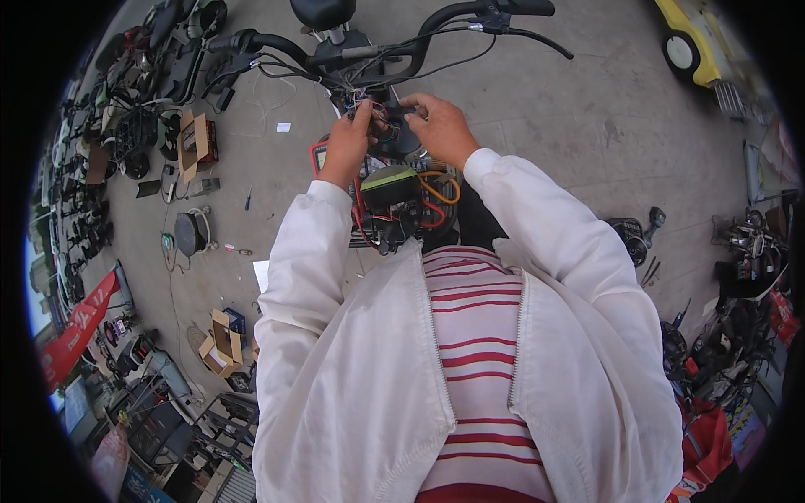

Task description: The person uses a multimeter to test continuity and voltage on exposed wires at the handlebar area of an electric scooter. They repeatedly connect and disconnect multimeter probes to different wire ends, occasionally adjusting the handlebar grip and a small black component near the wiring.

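Left hand: the left hand (348, 142), upper centre of the frame, pinched the wire bundle (379, 117).
Right hand: the right hand (440, 127) gripped the same bundle from the right.
Wire bundle: between both hands, just below the handlebar (394, 46).
Meter: a red meter (319, 157) sat beside the left wrist.
Battery: a green-topped battery (391, 186) lay below the hands.
Floor: cardboard boxes (198, 142) at upper left.

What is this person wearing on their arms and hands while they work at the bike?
Both arms are covered by the long sleeves of a loose white zip-up jacket, worn open over a red-and-white striped shirt. The sleeves end at the wrists in plain cuffs. The left hand and the right hand are bare: no gloves, and no watch or ring that can be made out.
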{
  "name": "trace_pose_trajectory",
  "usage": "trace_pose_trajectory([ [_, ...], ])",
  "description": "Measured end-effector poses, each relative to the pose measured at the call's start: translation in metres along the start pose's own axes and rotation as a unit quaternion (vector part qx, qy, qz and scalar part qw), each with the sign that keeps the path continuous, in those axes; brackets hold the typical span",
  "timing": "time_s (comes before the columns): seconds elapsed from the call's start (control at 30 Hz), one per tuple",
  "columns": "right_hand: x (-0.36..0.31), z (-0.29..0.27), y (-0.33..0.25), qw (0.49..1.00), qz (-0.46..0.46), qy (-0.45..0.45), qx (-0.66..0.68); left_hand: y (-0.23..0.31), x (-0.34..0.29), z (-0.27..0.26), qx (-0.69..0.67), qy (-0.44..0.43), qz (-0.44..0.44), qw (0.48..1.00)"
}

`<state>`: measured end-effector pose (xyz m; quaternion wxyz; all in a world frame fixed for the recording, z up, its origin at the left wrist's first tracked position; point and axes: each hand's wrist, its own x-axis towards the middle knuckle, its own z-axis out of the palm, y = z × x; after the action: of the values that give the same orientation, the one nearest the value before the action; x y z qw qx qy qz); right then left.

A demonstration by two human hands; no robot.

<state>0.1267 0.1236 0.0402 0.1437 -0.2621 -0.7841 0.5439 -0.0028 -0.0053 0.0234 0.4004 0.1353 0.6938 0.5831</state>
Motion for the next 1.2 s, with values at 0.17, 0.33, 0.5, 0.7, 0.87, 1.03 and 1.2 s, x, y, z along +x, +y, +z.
trace_pose_trajectory([
  [0.17, 0.024, 0.015, -0.005, 0.994, -0.094, -0.009, -0.058, -0.004, 0.001, -0.003, 0.000, 0.006, -0.005, 1.000],
  [0.33, 0.041, 0.018, 0.005, 0.989, -0.110, 0.001, -0.095, -0.003, 0.001, -0.001, 0.038, 0.011, 0.016, 0.999],
  [0.5, 0.054, 0.022, 0.010, 0.987, -0.111, 0.019, -0.112, -0.002, 0.001, -0.004, 0.034, 0.006, 0.020, 0.999],
  [0.7, 0.062, 0.027, 0.016, 0.989, -0.095, 0.010, -0.110, -0.001, 0.003, -0.007, 0.017, 0.010, 0.001, 1.000],
  [0.87, 0.065, 0.024, 0.018, 0.994, -0.070, -0.017, -0.084, -0.002, 0.003, -0.008, 0.008, 0.015, -0.013, 1.000],
  [1.03, 0.064, 0.018, 0.017, 0.992, -0.091, -0.039, -0.078, -0.005, 0.005, -0.010, -0.007, -0.009, -0.017, 1.000],
  [1.2, 0.054, 0.017, 0.011, 0.994, -0.080, -0.041, -0.063, -0.003, 0.004, -0.010, -0.016, -0.027, -0.027, 0.999],
])
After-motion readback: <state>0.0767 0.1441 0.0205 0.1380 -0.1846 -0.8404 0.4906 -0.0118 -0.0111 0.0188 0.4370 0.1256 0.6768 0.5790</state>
